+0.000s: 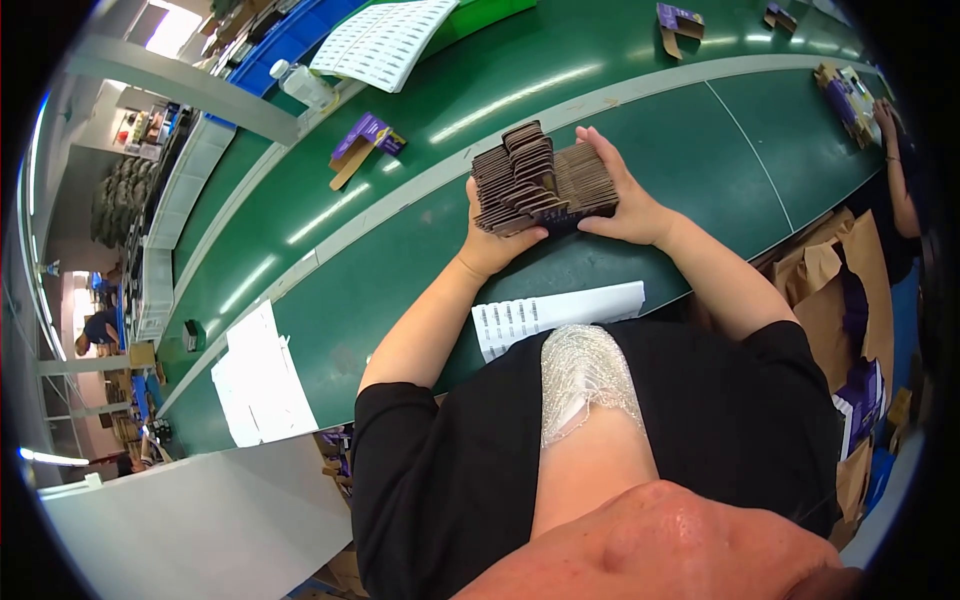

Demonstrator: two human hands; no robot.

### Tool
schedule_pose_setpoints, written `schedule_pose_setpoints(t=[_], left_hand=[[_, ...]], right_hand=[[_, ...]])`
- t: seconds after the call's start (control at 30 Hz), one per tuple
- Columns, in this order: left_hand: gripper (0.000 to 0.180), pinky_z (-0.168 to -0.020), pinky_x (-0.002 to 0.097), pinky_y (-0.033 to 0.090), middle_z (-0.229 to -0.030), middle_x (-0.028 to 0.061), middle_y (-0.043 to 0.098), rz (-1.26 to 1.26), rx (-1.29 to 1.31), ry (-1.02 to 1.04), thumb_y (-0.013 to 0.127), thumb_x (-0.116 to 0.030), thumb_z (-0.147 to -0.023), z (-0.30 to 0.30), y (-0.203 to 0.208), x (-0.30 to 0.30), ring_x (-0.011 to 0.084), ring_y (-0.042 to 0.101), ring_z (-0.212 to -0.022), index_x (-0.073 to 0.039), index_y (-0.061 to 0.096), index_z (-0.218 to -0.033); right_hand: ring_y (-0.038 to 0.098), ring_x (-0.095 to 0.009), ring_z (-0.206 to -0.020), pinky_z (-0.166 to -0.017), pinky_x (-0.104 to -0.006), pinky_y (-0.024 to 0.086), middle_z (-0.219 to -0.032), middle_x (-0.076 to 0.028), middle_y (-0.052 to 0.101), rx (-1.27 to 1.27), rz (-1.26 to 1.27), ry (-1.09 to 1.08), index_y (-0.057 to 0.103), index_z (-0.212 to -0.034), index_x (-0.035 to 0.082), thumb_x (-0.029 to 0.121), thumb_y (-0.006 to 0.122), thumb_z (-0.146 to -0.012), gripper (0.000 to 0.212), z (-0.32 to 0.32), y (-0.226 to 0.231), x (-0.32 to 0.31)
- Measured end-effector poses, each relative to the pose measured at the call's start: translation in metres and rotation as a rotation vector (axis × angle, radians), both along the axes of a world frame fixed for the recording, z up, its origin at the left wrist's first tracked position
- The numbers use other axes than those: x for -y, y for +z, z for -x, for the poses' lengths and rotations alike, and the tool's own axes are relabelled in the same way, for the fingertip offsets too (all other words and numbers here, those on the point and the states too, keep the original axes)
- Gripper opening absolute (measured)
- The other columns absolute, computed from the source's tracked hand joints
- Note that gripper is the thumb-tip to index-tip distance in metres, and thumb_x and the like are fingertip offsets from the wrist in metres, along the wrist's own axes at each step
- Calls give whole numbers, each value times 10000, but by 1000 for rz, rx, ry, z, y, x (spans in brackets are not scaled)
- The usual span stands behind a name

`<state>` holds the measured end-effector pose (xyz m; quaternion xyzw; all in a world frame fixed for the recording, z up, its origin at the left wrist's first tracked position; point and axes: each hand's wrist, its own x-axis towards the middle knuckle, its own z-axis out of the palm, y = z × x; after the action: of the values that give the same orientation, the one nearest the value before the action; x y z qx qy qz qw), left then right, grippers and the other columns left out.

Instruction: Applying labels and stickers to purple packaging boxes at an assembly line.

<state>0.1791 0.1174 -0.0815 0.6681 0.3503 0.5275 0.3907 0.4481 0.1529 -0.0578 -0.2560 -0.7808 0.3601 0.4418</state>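
Stack [540, 182] of thin brown card pieces sits directly between both hands, ahead of the torso. Long axis runs roughly left-right across the body, so each hand has one end. Middle section stands proud of the sections either side (can't tell whether it's separate or just slid up).

Left hand [492, 246] clamped on the left end: thumb along the near edge, most fingers hidden behind the pieces. Right hand [628, 205] cupped on the right end: thumb at the near corner, fingers up around the far corner. Neither hand is nearer; both are in contact. That end-to-end relation is the key one: pressure goes along the long axis, from both sides. Can't tell if the stack rests on the tabletop [400, 285] or is lifted off it.

Going outward: label sheet [575, 308] lies between stack and torso, apart from both hands, nearest loose item. Purple box [362, 142] sits up-left past the pale strip, well apart. White papers [262, 380] lie far left. Bottle [305, 87] and printed sheets [388, 45] are at upper left. Far right: co-worker's forearm [902, 190], beside more cartons [846, 105].
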Motion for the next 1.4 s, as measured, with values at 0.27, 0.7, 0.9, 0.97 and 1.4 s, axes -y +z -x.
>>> schedule_pose_setpoints(t=[0.27,0.7,0.9,0.97,1.4], left_hand=[[707,-963,387,528,-1242,177,640,151,196,-114,871,-140,-768,-66,60,-10,298,647,-1107,25,483,-1336],[664,-833,422,607,-1220,283,602,1217,-52,-209,636,-411,-969,-174,79,-48,394,650,-1087,121,491,-1338],[663,-837,472,606,-1277,327,541,1156,11,-159,622,-384,-975,-189,68,-53,437,627,-1111,145,467,-1344],[659,-845,486,601,-1285,328,535,1165,27,-146,615,-384,-978,-190,68,-53,442,621,-1119,141,466,-1348],[769,-963,573,515,-1341,332,513,1245,276,-209,371,-569,-1030,-162,84,-47,452,578,-1195,99,430,-1408]], right_hand=[[534,-310,-1303,-1100,-403,433,-1536,-191,415,-38,187,-126,232,-1571,55,84,797,-756,992,-35,32,-4],[728,-179,-771,-710,-283,601,-962,-130,748,188,1322,-124,682,-1075,-33,177,747,-863,305,-177,67,-74],[730,-187,-786,-722,-296,596,-975,-127,751,347,1215,-207,682,-1082,-27,163,742,-848,307,-177,75,-73],[726,-206,-826,-750,-316,590,-997,-138,744,412,1155,-225,675,-1098,-28,190,742,-844,342,-172,79,-70],[511,-411,-1236,-1034,-445,426,-1413,-302,482,1250,-261,-685,502,-1377,-53,387,746,-763,793,-38,88,20]])
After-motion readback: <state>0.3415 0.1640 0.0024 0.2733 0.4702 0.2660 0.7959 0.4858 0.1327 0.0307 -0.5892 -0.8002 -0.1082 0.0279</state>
